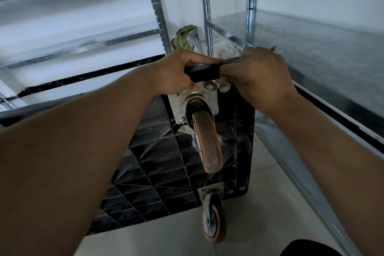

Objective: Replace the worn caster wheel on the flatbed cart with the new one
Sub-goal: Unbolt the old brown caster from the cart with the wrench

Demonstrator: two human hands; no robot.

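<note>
Cart (162, 162): a flatbed cart stands tipped on edge on pale floor tiles (259, 214), with its black ribbed underside facing the viewer.

Worn caster wheel (207, 143): sits at the upper right corner of the underside. Its orange tread is scuffed and dirty. The wheel is seen edge-on, with its long axis running from the plate down toward the viewer.

Mounting plate (178, 106): a silver plate lies flat against the cart and carries the wheel's fork. 3 bolts show at its corners, including 1 just under the tool (209, 85).

Tool (202, 72): has a black handle and a thin grey metal shaft. It lies across the top edge of the plate, with its long axis running left to right and rising slightly to the right. Its working end is hidden.

Left hand (176, 72): its fingers and thumb are wrapped round the black handle.

Right hand (259, 77): its fingers curl round the shaft end of the tool, near the top right bolt.

2nd caster (214, 226): mounted at the cart's lower right corner, it points down and touches the floor.

Metal shelving (311, 52): galvanised racks stand to the right and behind the cart.

Green bundle (182, 37): sits behind the cart's top edge, and I cannot tell what it is.
</note>
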